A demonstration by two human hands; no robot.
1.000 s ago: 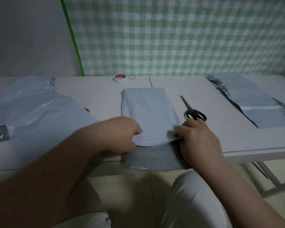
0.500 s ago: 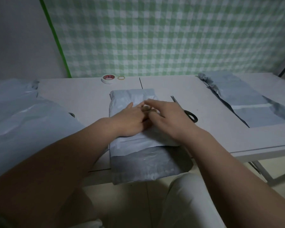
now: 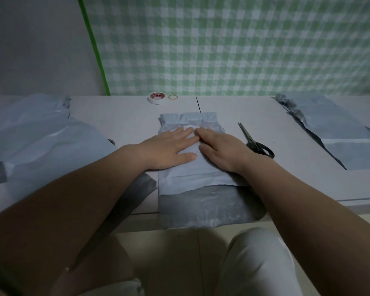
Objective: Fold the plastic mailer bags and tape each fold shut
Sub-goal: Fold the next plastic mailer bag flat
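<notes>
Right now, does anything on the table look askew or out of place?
Slightly: the mailer under the left hand and right hand is wrinkled at its far end, and its dark near flap hangs over the table edge. Nothing looks spilled or damaged.

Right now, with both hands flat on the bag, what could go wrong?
The tape lies at the far edge of the table; lifting either the left hand or right hand to reach it may let the bag unfold. The bag's dark end overhangs the near edge and could drag it off.
</notes>
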